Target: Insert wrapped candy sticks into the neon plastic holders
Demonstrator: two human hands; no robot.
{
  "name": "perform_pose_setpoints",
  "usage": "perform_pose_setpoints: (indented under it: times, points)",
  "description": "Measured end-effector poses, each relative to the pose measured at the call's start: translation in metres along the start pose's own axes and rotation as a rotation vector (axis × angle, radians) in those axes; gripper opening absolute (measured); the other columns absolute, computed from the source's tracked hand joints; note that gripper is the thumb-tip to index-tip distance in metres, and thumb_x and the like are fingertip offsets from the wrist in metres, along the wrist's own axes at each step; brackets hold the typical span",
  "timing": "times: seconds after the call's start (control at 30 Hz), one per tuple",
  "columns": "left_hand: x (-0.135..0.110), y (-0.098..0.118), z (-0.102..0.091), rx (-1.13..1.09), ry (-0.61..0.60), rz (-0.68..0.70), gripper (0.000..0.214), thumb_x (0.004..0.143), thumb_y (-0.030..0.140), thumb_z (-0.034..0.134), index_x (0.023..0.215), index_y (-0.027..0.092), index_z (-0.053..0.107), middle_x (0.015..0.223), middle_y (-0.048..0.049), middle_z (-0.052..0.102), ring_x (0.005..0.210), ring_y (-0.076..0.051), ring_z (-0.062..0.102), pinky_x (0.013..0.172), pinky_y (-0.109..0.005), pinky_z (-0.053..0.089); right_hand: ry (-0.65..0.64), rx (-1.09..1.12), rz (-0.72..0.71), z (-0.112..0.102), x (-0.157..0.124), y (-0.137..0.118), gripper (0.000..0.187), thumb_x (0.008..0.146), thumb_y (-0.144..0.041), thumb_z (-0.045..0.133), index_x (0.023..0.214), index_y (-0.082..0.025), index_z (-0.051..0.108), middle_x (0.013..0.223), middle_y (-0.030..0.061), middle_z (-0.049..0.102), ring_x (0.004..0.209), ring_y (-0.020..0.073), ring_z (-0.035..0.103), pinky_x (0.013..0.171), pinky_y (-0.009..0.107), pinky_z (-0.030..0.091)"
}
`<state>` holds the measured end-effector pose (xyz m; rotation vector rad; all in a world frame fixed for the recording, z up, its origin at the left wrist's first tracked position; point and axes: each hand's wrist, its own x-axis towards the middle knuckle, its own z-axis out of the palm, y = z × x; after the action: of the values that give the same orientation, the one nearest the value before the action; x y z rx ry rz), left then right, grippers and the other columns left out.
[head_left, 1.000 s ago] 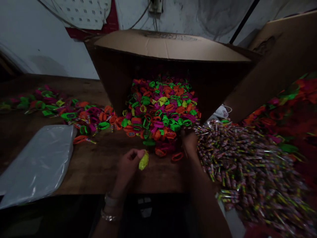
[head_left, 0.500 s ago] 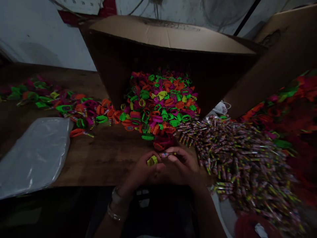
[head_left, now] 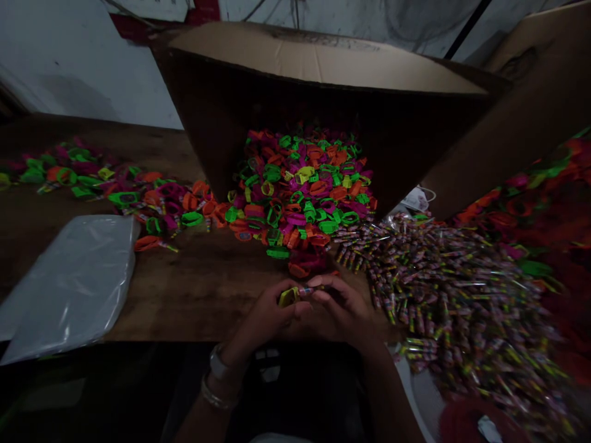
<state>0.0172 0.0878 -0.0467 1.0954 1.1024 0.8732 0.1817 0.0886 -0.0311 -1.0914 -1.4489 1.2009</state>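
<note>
My left hand is closed on a yellow plastic toy watch, its loop held between thumb and fingers. A small wrapped candy tube is pinched in the fingertips of my right hand. One end of the tube meets the watch; whether it is inside the loop I cannot tell. Just beyond my hands, a heap of toy watches in green, orange, pink and yellow spills from a cardboard box lying on its side. To the right spreads a large pile of wrapped candy tubes.
Clear plastic bags lie flat on the wooden table at left. Behind them runs a row of watches with tubes attached. More bright watches are at far right, by a second cardboard box. A red round object sits at bottom right.
The candy tube and the yellow watch have come closer together, and the watch has turned in my left hand. The whole view has shifted slightly.
</note>
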Motion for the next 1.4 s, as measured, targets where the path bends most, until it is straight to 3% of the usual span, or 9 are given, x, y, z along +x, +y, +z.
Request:
perform_pose_setpoints:
  times: [0.23,0.5,0.6,0.77,0.9,1.03,1.13,1.27,1.4]
  points:
    - [0.001,0.0,0.0,0.175,0.003,0.069,0.024,0.065,0.03,0.068,0.084,0.017,0.063,0.08,0.0002,0.064,0.077,-0.016,0.055,0.07,-0.024,0.043,0.026,-0.021,0.02,-0.002,0.001,0.007,0.012,0.079,-0.028,0.06,0.086,-0.022,0.068,0.083,0.0018,0.073,0.081,0.0164,0.067,0.073,0.026,0.052]
    - [0.002,-0.006,-0.001,0.177,-0.018,0.14,0.025,0.086,0.039,0.049,0.085,0.017,0.06,0.076,0.0004,0.06,0.076,-0.015,0.055,0.073,-0.024,0.043,0.019,-0.316,-0.22,0.001,0.001,0.014,0.012,0.085,-0.02,0.055,0.09,-0.021,0.066,0.085,0.0037,0.071,0.081,0.0164,0.065,0.074,0.027,0.05]
    - [0.004,-0.015,-0.001,0.155,0.019,0.162,0.024,0.086,0.038,0.049,0.086,0.017,0.061,0.081,-0.0014,0.063,0.081,-0.016,0.057,0.077,-0.026,0.044,0.083,-0.432,-0.271,0.007,-0.001,0.016,0.015,0.086,-0.017,0.053,0.091,-0.021,0.066,0.086,0.0054,0.07,0.083,0.0179,0.064,0.076,0.029,0.05]
    - [0.002,-0.027,0.001,0.225,0.163,0.158,0.044,0.066,0.026,0.071,0.109,0.02,0.061,0.115,-0.0078,0.064,0.108,-0.025,0.056,0.095,-0.036,0.042,0.13,-0.273,-0.077,0.01,0.001,0.018,0.012,0.083,-0.022,0.055,0.087,-0.021,0.066,0.085,0.0035,0.071,0.081,0.017,0.066,0.074,0.027,0.052]
    - [0.012,-0.012,-0.035,-0.174,0.21,0.022,0.032,0.068,0.035,0.071,0.094,0.017,0.065,0.091,-0.007,0.07,0.082,-0.021,0.064,0.073,-0.032,0.052,0.146,-0.034,0.025,-0.003,0.005,0.016,0.031,0.079,-0.031,0.062,0.109,-0.023,0.062,0.094,0.0038,0.072,0.089,0.0186,0.067,0.076,0.029,0.053]
    - [0.031,0.005,-0.093,-0.75,0.473,0.154,0.043,0.082,0.058,0.048,0.095,0.019,0.06,0.104,-0.0102,0.067,0.093,-0.02,0.064,0.072,-0.032,0.055,0.313,-0.077,0.03,-0.034,0.008,0.023,0.044,0.082,-0.037,0.059,0.123,-0.022,0.053,0.092,0.0063,0.074,0.088,0.02,0.069,0.078,0.034,0.054]
    - [0.042,0.0,-0.105,-0.29,0.568,0.139,0.031,0.077,0.046,0.061,0.094,0.019,0.062,0.101,-0.0082,0.068,0.091,-0.022,0.065,0.075,-0.036,0.054,0.325,-0.576,0.008,-0.063,0.026,0.036,0.036,0.087,-0.031,0.049,0.119,-0.015,0.057,0.101,0.0113,0.072,0.09,0.0209,0.069,0.079,0.034,0.054]
    - [0.06,-0.018,-0.076,0.599,0.508,0.241,0.022,0.067,0.022,0.07,0.089,0.016,0.068,0.096,-0.0103,0.067,0.095,-0.028,0.062,0.087,-0.041,0.048,0.214,-1.088,0.049,-0.09,0.073,0.046,0.036,0.083,-0.01,0.041,0.11,-0.013,0.064,0.107,0.0142,0.07,0.097,0.0231,0.066,0.083,0.034,0.051]
    - [0.076,-0.022,-0.05,0.72,0.488,0.312,0.018,0.063,0.016,0.072,0.081,0.017,0.07,0.109,-0.0116,0.061,0.11,-0.03,0.053,0.097,-0.042,0.04,0.049,-1.316,0.059,-0.091,0.11,0.043,0.037,0.077,-0.001,0.048,0.105,-0.014,0.068,0.112,0.0174,0.068,0.107,0.0262,0.061,0.086,0.033,0.047]
